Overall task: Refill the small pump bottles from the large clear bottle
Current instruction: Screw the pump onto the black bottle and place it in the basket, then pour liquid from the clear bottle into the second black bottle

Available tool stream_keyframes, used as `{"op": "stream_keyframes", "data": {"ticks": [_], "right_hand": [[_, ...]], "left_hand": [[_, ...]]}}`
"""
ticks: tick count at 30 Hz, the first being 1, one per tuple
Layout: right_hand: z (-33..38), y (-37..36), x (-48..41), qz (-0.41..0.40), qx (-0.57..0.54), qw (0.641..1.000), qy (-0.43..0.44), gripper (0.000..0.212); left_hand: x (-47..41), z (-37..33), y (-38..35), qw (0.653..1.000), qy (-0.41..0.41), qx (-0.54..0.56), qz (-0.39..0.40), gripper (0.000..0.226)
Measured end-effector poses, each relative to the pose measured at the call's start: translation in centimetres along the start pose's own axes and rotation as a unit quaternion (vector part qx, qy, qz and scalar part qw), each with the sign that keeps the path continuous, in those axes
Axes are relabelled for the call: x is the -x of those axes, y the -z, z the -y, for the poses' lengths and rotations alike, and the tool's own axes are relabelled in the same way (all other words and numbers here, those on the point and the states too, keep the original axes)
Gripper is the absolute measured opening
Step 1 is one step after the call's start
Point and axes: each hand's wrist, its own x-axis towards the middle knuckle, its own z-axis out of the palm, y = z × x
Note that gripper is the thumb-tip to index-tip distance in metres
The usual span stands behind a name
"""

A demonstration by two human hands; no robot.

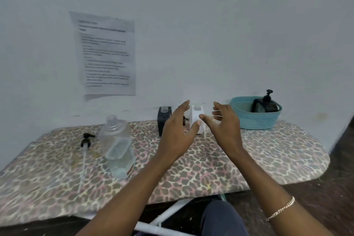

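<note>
A large clear bottle (118, 145) stands uncapped on the left of the leopard-print board (268, 155), partly filled with clear liquid. Its black pump with a long tube (85, 149) lies to its left. At the back, a small black bottle (163, 119) stands with its neck uncapped, and a small white bottle (198, 119) stands beside it. My left hand (178, 130) and my right hand (222, 122) hover on either side of the white bottle, fingers spread, holding nothing. A small dark pump part behind my left hand is mostly hidden.
A teal woven basket (254, 119) at the back right holds a black pump bottle (268, 103) and a dark round object. A printed sheet (105, 53) hangs on the wall. The board's white legs (168, 214) and my knee show below its front edge.
</note>
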Motion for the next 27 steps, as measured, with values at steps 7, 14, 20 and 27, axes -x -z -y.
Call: {"op": "stream_keyframes", "data": {"ticks": [7,14,20,27], "right_hand": [[3.4,-5.9,1.8,0.050,0.005,0.998,0.025,0.068],[4.7,-11.5,2.6,0.081,0.036,0.996,0.011,0.062],[4.4,-15.0,2.6,0.088,0.074,0.993,-0.039,0.074],[3.0,-18.2,2.1,0.102,0.065,0.985,-0.124,0.101]], "left_hand": [[4.0,0.8,7.9,0.984,-0.082,-0.113,-0.115,0.063],[6.1,3.8,13.4,0.943,-0.128,-0.191,-0.242,0.062],[7.4,7.2,14.3,0.959,-0.009,-0.141,-0.246,0.088],[8.1,9.7,13.4,0.972,0.092,-0.060,-0.206,0.105]]}}
